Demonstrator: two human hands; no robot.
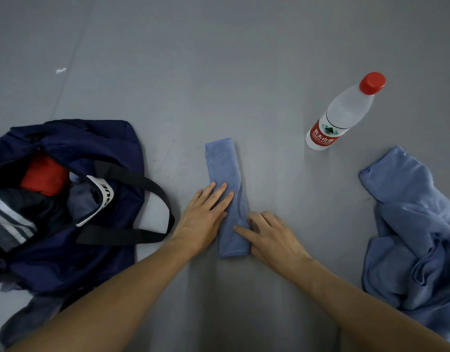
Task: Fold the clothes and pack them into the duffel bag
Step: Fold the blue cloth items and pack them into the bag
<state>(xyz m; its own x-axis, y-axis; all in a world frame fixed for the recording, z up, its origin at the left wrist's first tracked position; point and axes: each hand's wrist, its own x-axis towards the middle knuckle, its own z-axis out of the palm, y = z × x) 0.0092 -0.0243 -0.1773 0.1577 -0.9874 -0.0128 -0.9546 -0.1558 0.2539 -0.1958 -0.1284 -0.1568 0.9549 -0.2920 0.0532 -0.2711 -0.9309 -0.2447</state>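
Note:
A light blue cloth (225, 168), folded into a long narrow strip, lies on the grey surface in the middle. My left hand (206, 214) rests flat on its left side with fingers spread. From the right, my right hand (269, 237) touches the strip's near end, its fingers curled against the edge. The navy duffel bag (91, 148) lies open at the left, with a red garment (44, 176), dark striped clothing and a white-trimmed item inside. A crumpled light blue garment (412, 229) lies unfolded at the right.
A clear water bottle (346, 113) with a red cap and red label stands behind the strip to the right. The bag's black strap (152, 189) loops out toward my left hand. A small white scrap (61, 70) lies far left.

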